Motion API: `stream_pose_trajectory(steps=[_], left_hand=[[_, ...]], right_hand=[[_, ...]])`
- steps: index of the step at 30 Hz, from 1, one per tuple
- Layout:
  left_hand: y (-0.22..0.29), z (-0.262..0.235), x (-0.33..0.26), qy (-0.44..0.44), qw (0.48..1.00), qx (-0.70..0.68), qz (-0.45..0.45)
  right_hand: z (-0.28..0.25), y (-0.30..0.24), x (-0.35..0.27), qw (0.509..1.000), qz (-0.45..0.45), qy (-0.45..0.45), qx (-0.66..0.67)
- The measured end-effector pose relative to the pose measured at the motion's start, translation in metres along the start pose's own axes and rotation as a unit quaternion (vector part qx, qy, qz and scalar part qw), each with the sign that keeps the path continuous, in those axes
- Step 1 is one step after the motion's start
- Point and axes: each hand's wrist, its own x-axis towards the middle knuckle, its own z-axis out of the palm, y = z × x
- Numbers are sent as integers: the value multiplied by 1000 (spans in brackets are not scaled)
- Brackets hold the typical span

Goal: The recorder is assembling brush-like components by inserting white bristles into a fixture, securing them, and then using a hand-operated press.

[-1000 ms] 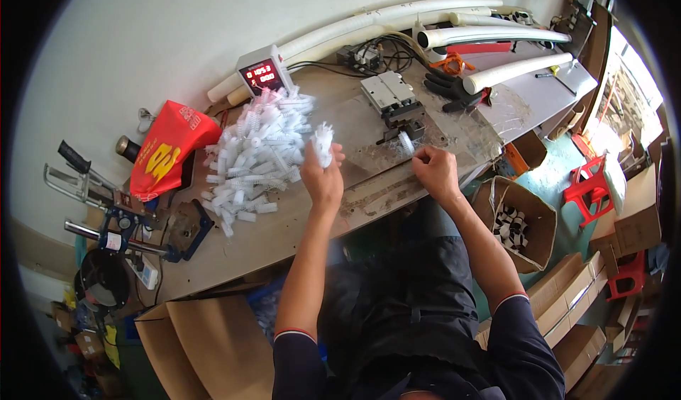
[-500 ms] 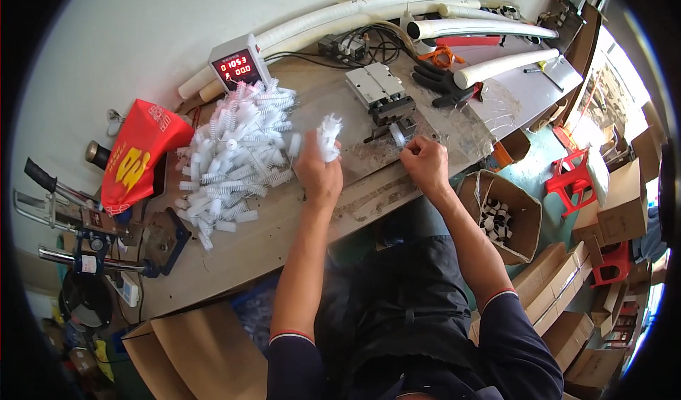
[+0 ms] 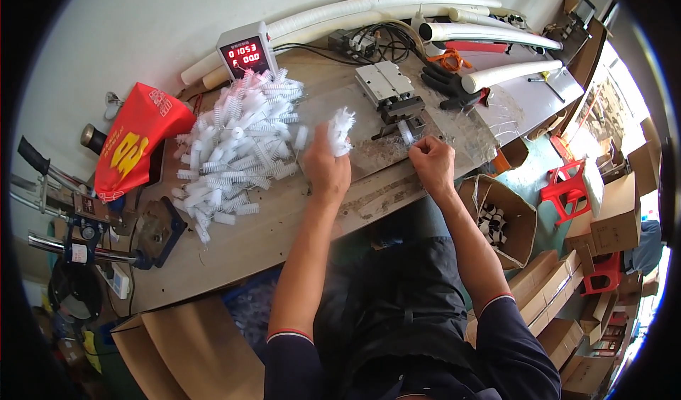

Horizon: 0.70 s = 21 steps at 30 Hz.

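Observation:
My left hand (image 3: 325, 167) is closed around a bunch of small white bristly brush pieces (image 3: 340, 129), held just above the wooden workbench (image 3: 284, 219). A large heap of the same white pieces (image 3: 237, 148) lies to its left. My right hand (image 3: 431, 162) pinches one white piece (image 3: 406, 132) right in front of a small metal press fixture (image 3: 392, 95) at the middle of the bench.
A grey counter box with red digits (image 3: 247, 51) stands behind the heap. A red bag (image 3: 138, 145) lies at left near metal tools (image 3: 67, 223). White pipes (image 3: 489, 35) and black gloves (image 3: 450, 84) lie at back right. Open cardboard boxes (image 3: 504, 219) stand on the floor at right.
My right hand has brought its single piece closer to the metal fixture. The left hand keeps its bunch and stays near the heap; my head has shifted slightly.

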Motion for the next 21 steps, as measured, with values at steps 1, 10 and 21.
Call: stream_pose_trajectory(steps=[1, 10, 21], left_hand=[[-1, 0, 0, 1, 1000, 0, -1], [11, -5, 3, 59, 995, 71, 32], [12, -5, 1, 60, 992, 105, 42]], right_hand=[[0, -1, 0, 1000, 0, -1, -1], [2, -2, 6, 999, 36, -6, 5], [14, -1, 10, 999, 3, 43, -25]])
